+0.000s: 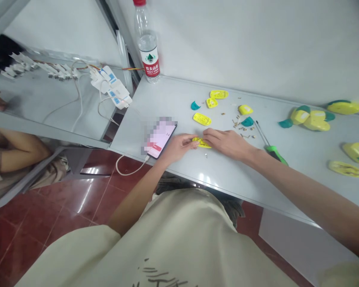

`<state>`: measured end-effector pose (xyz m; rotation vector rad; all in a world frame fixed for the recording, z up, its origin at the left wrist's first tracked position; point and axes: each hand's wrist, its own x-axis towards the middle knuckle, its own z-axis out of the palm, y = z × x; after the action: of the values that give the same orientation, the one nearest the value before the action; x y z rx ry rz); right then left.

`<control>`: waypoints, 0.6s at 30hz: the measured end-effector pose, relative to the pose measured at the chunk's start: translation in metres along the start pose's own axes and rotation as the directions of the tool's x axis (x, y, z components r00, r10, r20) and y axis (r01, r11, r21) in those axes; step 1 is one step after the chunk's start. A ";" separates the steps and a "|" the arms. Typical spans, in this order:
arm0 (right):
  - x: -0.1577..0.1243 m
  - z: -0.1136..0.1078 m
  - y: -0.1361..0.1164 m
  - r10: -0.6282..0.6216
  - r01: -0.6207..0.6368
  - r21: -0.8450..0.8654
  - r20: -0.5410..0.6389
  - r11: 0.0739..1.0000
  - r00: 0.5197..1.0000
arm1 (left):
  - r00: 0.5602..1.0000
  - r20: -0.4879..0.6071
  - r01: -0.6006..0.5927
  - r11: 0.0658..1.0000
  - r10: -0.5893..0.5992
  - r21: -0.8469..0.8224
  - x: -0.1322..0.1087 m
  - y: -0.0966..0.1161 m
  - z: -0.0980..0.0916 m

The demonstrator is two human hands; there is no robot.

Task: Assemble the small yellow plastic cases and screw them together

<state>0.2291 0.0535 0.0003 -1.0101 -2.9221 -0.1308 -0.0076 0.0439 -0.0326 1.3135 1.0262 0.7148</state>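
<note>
View: head camera, looking down at a pale grey metal shelf (173, 99) and the person's two forearms.
Hands: together, fingertips meeting over one piece, both closed on it from opposite sides.
Left hand (179, 146): pinches the left end of a yellow plastic shell (201, 142).
Right hand (227, 144): presses on the shell's right end, its fingers covering much of the top.
Yellow plastic shell: lies low on the shelf near its front edge, between the hands; its exact shape is mostly hidden by the fingers.
Left of the shell: a smartphone (164, 139), partly blurred, lies just past the left hand, with a white charging cable (128, 167) dropping off the shelf edge.
Right of the shell: a screwdriver with a green handle (275, 154) lies beyond the right wrist.
Behind the shell: small brass screws (237, 123) lie scattered among yellow casing pieces (202, 118) and teal pieces (247, 121).
Just below the shell: one loose brass screw (206, 154).
Far right of the shell: more yellow-and-teal casings (316, 120) lie in a group.
Far left of the shell: white power adapters (110, 81) sit on a neighbouring shelf, and a co-worker's forearm (18, 149) rests below it.
Behind the phone: a Nongfu Spring water bottle (146, 44) stands upright.
</note>
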 end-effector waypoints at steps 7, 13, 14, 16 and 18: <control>0.000 0.001 0.000 0.055 -0.052 0.114 -0.024 0.992 0.998 | 1.000 0.002 -0.030 0.999 0.030 0.030 0.001 0.000 -0.001; 0.002 -0.009 -0.016 0.372 -0.297 0.595 -0.002 0.747 0.928 | 0.982 -0.111 -0.143 0.983 0.155 0.112 -0.004 0.002 0.008; 0.004 -0.010 -0.020 0.427 -0.332 0.633 0.003 0.699 0.904 | 0.977 -0.123 -0.161 0.979 0.176 0.122 -0.005 0.002 0.009; 0.009 -0.010 -0.029 0.507 -0.393 0.657 0.020 0.643 0.862 | 0.970 -0.134 -0.187 0.974 0.204 0.129 -0.007 0.000 0.011; 0.014 -0.010 -0.035 0.561 -0.455 0.638 0.043 0.622 0.827 | 0.964 -0.136 -0.210 0.968 0.228 0.135 -0.008 -0.001 0.012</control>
<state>0.1966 0.0336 0.0093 -1.5208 -2.1237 0.7047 0.0001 0.0316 -0.0331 1.5117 1.0666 0.9440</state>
